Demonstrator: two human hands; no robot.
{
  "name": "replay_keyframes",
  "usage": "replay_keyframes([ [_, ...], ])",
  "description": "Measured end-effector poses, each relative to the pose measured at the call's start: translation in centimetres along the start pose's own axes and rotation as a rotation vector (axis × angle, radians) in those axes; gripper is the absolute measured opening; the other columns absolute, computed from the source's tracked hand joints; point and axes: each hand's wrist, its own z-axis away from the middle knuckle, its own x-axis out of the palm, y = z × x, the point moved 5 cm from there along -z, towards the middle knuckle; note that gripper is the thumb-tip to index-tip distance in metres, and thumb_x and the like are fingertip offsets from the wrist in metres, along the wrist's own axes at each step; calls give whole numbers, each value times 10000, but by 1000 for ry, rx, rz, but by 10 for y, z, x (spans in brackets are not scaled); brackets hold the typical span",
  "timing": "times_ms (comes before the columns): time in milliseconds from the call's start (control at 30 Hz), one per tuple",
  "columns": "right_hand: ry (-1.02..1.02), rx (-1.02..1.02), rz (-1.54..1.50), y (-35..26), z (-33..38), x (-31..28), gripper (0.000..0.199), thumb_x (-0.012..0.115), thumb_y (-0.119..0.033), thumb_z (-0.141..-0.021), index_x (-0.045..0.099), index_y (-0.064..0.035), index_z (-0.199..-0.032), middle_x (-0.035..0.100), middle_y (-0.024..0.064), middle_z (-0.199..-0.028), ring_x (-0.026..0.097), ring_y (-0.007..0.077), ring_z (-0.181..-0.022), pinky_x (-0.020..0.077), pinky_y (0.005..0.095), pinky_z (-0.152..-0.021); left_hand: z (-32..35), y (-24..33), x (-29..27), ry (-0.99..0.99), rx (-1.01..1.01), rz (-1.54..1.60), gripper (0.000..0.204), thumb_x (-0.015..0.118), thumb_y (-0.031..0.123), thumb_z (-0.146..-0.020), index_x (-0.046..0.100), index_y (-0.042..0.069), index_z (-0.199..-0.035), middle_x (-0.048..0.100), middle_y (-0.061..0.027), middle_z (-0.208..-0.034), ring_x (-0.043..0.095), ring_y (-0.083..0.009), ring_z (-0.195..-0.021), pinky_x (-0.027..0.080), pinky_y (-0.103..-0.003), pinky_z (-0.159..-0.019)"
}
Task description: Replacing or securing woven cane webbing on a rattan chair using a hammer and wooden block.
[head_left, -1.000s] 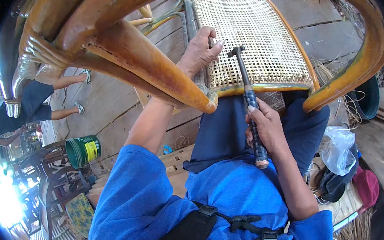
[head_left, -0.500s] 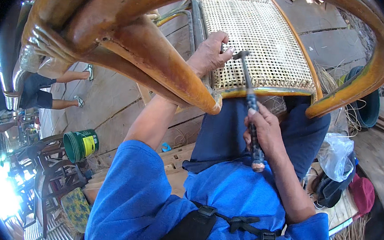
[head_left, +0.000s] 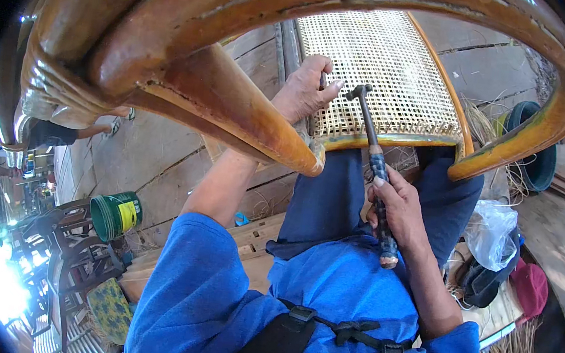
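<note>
Right hand (head_left: 398,211) at centre right, fingers clamped on the lower grip of a hammer (head_left: 373,163). Hammer runs near-vertical, long axis tilting slightly left toward its head at upper centre, head just over the woven cane seat (head_left: 381,70). Looks stiff, top-heavy, rigid shaft; best held low on the dark wrapped handle, as now. Left hand (head_left: 304,90) at upper centre, fingers pinched on a small dark peg (head_left: 323,80) against the cane near the wooden chair frame (head_left: 234,110). Cane looks springy, puncture-prone. Green bucket (head_left: 114,213) lower left on floor.
</note>
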Motion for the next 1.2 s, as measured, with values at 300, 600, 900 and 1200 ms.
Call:
replay_keyframes([
  [300, 23, 5, -126, 4, -5, 10, 238, 476, -200, -920, 502, -48, -1101, 506, 21, -691, 492, 105, -418, 382, 236, -372, -6, 2, 3, 10, 226, -288, 307, 644, 193, -805, 453, 13, -964, 479, -96, -839, 508, -184, -710, 467, -310, -619],
  [600, 72, -92, -110, 3, -13, -3, 284, 485, -188, -913, 470, -55, -1163, 507, 22, -712, 505, 96, -447, 400, 239, -379, -14, 14, -29, 302, 32, -3, 312, 611, 157, -826, 433, 36, -1051, 567, -112, -736, 605, -154, -525, 478, -297, -541],
  [900, -6, -38, -37, -6, -28, -4, 288, 510, -138, -869, 481, -19, -1130, 505, 21, -696, 508, 100, -464, 399, 239, -403, -34, -16, -12, 210, 274, -306, 306, 579, 144, -808, 437, 30, -1053, 553, -146, -864, 593, -227, -625, 502, -328, -607],
  [1200, 18, -64, -88, -10, -32, -1, 162, 508, -168, -882, 489, -30, -965, 493, 25, -674, 490, 105, -423, 396, 252, -375, -33, -18, -3, 106, 58, -222, 295, 581, 138, -799, 455, 0, -1026, 535, -201, -903, 589, -320, -845, 473, -381, -761],
])
